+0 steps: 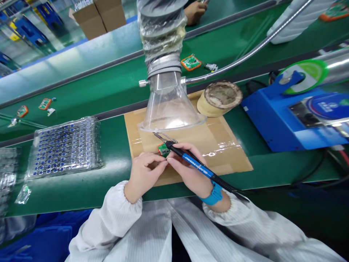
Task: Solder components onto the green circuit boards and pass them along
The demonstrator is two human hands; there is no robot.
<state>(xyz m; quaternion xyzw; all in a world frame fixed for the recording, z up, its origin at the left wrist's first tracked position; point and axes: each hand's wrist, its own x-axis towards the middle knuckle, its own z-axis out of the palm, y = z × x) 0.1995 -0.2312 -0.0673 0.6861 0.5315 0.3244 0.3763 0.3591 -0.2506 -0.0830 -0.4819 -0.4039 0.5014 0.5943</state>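
Observation:
My right hand (188,169) is closed around a blue and black soldering iron (200,168); its metal tip points up-left under a clear fume funnel (170,105). My left hand (145,168) pinches the edge of a small green circuit board (163,149) that lies on a taped cardboard mat (218,142). The fingertips of both hands meet beside the board. A blue wrist strap (215,194) is on my right wrist.
A clear tray of small blue parts (64,147) lies at the left. A worn round sponge holder (220,98) and a blue soldering station (294,120) stand at the right. Orange-rimmed boards (191,62) lie on the conveyor behind; another person's hand (195,11) is beyond it.

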